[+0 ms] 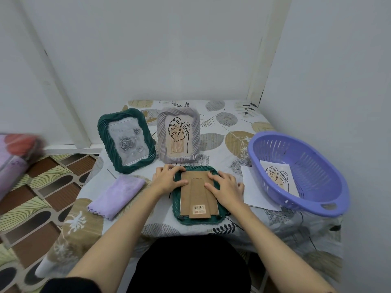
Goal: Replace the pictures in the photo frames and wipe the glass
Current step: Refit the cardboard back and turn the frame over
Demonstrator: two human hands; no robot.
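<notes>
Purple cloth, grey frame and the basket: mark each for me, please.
purple cloth [117, 196], head view, middle of the folded fabric.
grey frame [162, 132], head view, left side of its ribbed border.
basket [317, 174], head view, slotted inner wall.

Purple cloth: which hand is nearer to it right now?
Left. The left hand rests on the face-down green frame at its left edge, just right of the purple cloth. The right hand lies on the frame's right side, farther off.

Left hand [169, 178] and right hand [225, 187] press face-down frame [196, 218] (seemingly green).
</notes>
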